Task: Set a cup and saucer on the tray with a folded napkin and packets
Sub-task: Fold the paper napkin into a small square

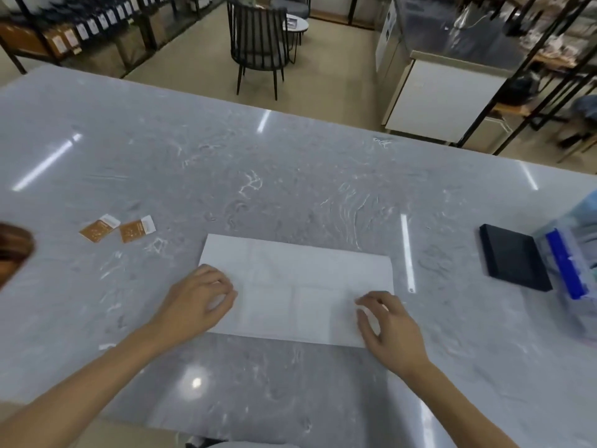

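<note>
A white napkin (pixel 300 279) lies flat and unfolded on the grey marble counter (pixel 290 176), straight in front of me. My left hand (pixel 197 299) covers the napkin's near left corner, with its curled fingers pinching the paper there. My right hand (pixel 387 328) is at the near right corner, fingers and thumb curled onto the edge. Two brown packets with white ends (pixel 98 228) (pixel 137 229) lie side by side on the counter, to the left of the napkin. No cup, saucer or tray can be made out.
A flat black box (pixel 513 261) lies at the right, next to a clear plastic container with a blue part (pixel 571 253). A brown object (pixel 14 244) pokes in at the left edge. Beyond the counter stand a black chair (pixel 258 43), shelves and a cabinet.
</note>
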